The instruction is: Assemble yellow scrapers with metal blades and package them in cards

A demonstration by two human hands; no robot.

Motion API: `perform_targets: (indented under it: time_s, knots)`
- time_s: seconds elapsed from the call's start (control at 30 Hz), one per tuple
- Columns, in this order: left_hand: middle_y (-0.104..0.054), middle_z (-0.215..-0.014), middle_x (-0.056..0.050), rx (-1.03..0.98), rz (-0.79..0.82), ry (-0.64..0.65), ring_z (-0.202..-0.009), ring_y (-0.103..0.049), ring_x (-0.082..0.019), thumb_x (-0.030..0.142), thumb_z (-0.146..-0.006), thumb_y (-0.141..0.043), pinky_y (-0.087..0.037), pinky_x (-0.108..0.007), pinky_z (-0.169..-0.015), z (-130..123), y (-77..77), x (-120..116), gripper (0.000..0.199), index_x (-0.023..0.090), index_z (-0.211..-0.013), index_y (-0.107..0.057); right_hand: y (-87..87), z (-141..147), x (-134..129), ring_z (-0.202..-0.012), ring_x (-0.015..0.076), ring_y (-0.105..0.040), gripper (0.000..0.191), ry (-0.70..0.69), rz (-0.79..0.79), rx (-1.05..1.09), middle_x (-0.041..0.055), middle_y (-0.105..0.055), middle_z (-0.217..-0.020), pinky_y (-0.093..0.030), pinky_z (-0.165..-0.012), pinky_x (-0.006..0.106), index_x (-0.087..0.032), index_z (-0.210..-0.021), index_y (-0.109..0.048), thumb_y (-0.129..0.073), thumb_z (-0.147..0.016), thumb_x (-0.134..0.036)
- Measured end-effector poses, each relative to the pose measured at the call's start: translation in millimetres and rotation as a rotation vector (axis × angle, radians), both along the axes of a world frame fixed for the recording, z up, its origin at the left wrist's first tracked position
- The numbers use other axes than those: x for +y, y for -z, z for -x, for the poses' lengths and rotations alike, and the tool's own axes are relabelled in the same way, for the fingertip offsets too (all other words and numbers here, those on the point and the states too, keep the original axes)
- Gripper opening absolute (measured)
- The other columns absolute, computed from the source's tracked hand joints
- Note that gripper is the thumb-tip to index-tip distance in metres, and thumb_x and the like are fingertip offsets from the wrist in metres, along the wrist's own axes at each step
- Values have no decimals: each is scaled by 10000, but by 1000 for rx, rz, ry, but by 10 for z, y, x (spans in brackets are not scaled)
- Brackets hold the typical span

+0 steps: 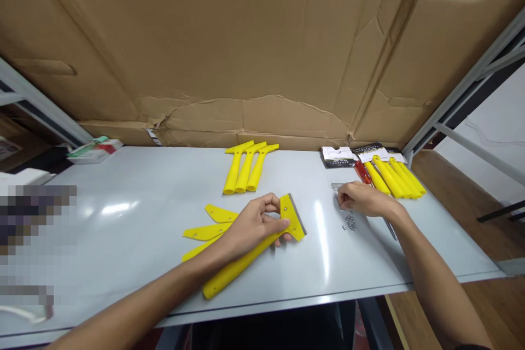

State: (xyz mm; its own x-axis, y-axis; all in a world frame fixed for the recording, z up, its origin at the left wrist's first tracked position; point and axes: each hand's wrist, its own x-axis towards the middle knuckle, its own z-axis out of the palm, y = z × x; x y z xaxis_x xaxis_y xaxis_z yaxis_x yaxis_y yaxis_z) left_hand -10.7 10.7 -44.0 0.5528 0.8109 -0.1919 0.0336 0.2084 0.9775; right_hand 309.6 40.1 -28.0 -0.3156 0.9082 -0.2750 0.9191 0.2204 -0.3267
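Observation:
My left hand (255, 223) is wrapped round the neck of a yellow scraper (241, 267). The scraper's long handle slants down to the left, and a thin metal blade edge lines its head on the right. To the right, my right hand (363, 198) reaches low over the table with its fingertips pinched together; whatever they hold is hidden. Small screws (350, 222) lie in a loose pile just below those fingers. A flat metal blade (337, 186) rests beside the fingertips. Behind the right hand lies a screwdriver (362, 172) with a red handle, its shaft partly covered by the wrist.
Three yellow scraper handles (240, 172) stand in a row at the back. Several flat yellow pieces (208, 231) fan out left of my left hand. More yellow handles (396, 178) and packaging cards (338, 157) lie back right. Cardboard (262, 54) walls the table's rear.

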Motion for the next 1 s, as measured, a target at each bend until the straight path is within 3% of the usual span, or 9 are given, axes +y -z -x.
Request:
perform_targets:
  time_s: [0.13, 0.3, 0.5, 0.8, 1.0]
  knots:
    - [-720, -1065, -134, -13, 19, -8, -746, -783, -262, 367, -776, -826, -557, -272, -524, -8, 17, -2, 414, 163, -925, -498, -85, 161, -70, -690, 155, -603, 145, 24, -139, 66, 25, -711, -773, -403, -641, 278, -197, -814, -680, -573, -893, -138]
    - [-721, -1029, -121, -24, 43, 6, -730, -783, -262, 383, -753, -851, -559, -270, -519, -35, 23, -38, 439, 163, -910, -505, -113, 490, -196, -713, 139, -683, 169, -29, -256, 621, 30, -781, -903, -500, -647, 261, -208, -932, -777, -691, -942, -354]
    - [-717, -926, -86, -58, 79, 42, -703, -778, -260, 422, -743, -862, -557, -274, -512, -77, 86, -77, 470, 163, -941, -522, 44, 867, -344, -782, 135, -672, 113, -196, -324, 870, 38, -768, -933, -518, -673, 263, -229, -992, -809, -711, -936, -235]
    - [-695, -921, -72, -95, 88, 49, -671, -775, -240, 463, -729, -871, -565, -266, -512, -74, 61, -119, 497, 160, -927, -531, 180, 1014, -387, -850, 148, -553, 83, -108, -220, 948, 60, -555, -1057, -435, -550, 224, -290, -923, -840, -818, -845, -306]
    - [-700, -866, -71, -105, 126, 45, -656, -772, -248, 469, -696, -899, -562, -265, -500, -86, 93, -130, 528, 161, -911, -528, 194, 1014, -367, -720, 98, -500, 147, -46, -71, 951, 38, -523, -1073, -416, -576, 247, -304, -948, -838, -848, -808, -349]
